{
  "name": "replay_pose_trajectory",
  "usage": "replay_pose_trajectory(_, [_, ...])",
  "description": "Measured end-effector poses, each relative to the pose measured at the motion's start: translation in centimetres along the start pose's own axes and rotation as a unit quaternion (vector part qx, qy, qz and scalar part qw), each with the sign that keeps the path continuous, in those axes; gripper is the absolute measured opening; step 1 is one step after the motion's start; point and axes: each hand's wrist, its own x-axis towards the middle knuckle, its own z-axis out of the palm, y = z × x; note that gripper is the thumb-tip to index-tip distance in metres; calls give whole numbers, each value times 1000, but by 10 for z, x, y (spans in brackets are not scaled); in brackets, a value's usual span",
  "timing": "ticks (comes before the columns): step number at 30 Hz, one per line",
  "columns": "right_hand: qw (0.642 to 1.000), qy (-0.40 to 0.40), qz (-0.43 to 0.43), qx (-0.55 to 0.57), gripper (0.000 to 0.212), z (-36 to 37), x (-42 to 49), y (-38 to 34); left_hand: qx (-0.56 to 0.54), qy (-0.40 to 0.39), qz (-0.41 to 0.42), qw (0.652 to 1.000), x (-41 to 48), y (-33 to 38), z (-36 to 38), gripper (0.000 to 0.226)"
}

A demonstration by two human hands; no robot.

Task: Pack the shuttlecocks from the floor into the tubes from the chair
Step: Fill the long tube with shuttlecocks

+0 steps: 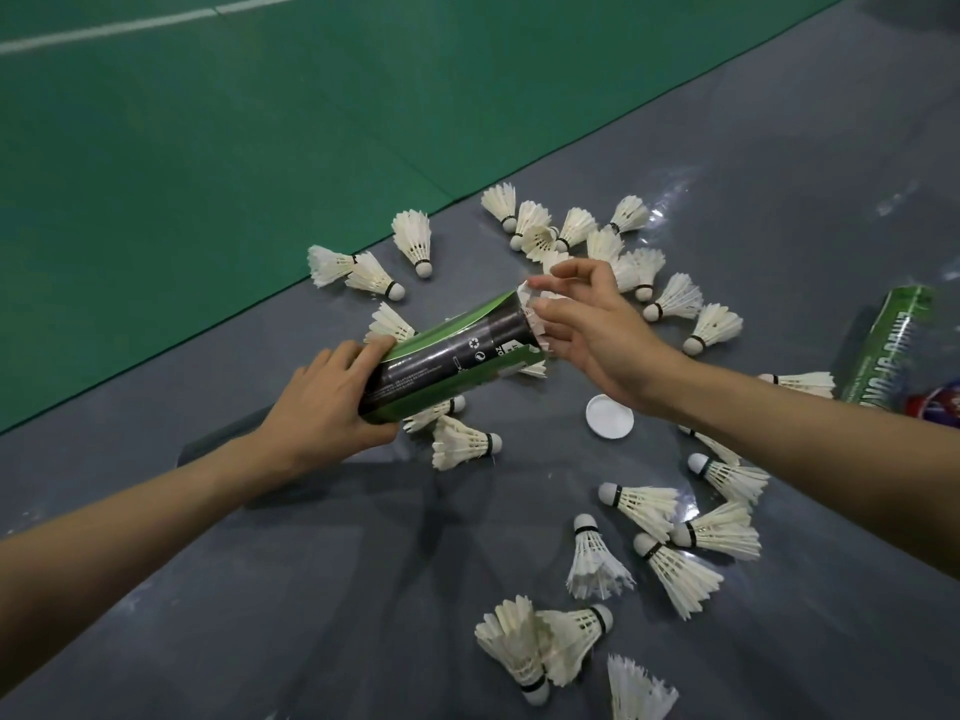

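Green-and-black tube [452, 356] held over the grey floor [311, 589], tilted, open mouth pointing up and away toward the seam with the green court mat [208, 148]. Gripped round its lower end by the left hand [322, 407], fingers curled over the top side and thumb underneath.

At the mouth, a shuttlecock [535, 304], white feathers sticking out past the rim, cork end out of sight inside. Pinched at the feathers between thumb and fingertips of the right hand [597, 330], remaining fingers spread loosely above.

Just below the right wrist, a round white lid [609, 415] flat on the floor.

All around, loose shuttlecocks on the grey floor: a dense cluster [571, 226] beyond the right hand near the seam with the mat, three more [374, 275] to the left along that seam, a few [462, 441] partly hidden beneath the tube, and a wider scatter [675, 537] toward the near right, under the right forearm.

At the right edge of the floor, a second tube [883, 350], green with white lettering, lying on its side, with something red and blue [935, 405] just beside it, too cropped to identify.

Far off on the mat, a white court line [104, 31].
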Motion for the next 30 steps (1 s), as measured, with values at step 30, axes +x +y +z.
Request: replay_pose_trajectory(30, [976, -94, 106, -168, 33, -51, -34, 20, 36, -59, 81, 994, 4, 45, 21, 88])
